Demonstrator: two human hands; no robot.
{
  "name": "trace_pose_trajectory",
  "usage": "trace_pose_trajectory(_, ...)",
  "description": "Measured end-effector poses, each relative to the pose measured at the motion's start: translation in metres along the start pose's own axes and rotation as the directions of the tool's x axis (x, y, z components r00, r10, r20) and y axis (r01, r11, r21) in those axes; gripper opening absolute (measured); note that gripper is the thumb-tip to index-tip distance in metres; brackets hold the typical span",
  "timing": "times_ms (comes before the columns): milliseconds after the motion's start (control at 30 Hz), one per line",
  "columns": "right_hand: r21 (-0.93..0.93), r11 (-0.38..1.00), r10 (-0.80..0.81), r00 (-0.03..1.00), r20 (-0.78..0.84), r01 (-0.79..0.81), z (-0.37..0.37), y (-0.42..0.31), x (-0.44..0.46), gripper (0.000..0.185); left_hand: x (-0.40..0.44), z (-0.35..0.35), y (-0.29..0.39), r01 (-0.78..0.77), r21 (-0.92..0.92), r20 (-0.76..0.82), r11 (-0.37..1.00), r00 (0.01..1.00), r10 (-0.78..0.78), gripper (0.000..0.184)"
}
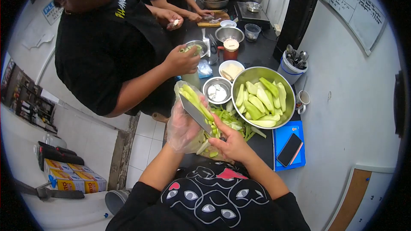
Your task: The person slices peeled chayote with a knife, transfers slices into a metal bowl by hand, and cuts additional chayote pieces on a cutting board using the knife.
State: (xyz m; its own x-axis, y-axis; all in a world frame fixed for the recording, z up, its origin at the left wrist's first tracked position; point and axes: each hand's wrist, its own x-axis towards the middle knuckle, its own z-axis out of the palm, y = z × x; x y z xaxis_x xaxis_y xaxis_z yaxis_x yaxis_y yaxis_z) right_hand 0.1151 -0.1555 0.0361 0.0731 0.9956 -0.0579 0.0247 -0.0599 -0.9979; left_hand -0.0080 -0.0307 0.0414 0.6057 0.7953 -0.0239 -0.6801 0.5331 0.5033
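My left hand (183,127), in a clear plastic glove, is closed around a long pale green vegetable piece (191,95). Its exact kind does not show. A knife (195,114) lies along that piece, blade pointing up and left. My right hand (231,142) grips the knife, whose handle is hidden in the fingers. Beneath both hands, green peelings and scraps (233,122) are heaped on the counter. A large steel bowl (292,105) to the right holds several peeled pale green pieces (262,98).
A small steel bowl (206,98) with white pieces and a white bowl (221,67) stand beyond. A red mug (230,53) is behind them. A phone (290,149) rests on a blue folder (280,139) at right. On the left, a co-worker (94,47) stands close.
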Motion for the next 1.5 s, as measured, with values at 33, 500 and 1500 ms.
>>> trace_pose_trajectory(33, 0.062, 0.986, 0.152, 0.988, 0.037, -0.154, 0.0, -0.02, -0.005, 0.074, 0.0, -0.001, 0.001, 0.013, -0.04, 0.055, 0.999, 0.998, -0.011, 0.032)
trace_pose_trajectory(500, -0.452, 0.892, -0.038, 0.993, -0.113, -0.017, 0.001, 0.001, 0.011, 0.073, 0.006, -0.023, -0.02, -0.089, -0.039, -0.095, 0.995, 0.992, 0.085, 0.034)
trace_pose_trajectory(1500, 0.107, 0.993, 0.055, 0.993, -0.103, -0.044, -0.029, 0.014, 0.013, 0.051, 0.052, -0.031, -0.039, 0.064, -0.232, -0.353, 0.971, 0.924, -0.145, 0.043)
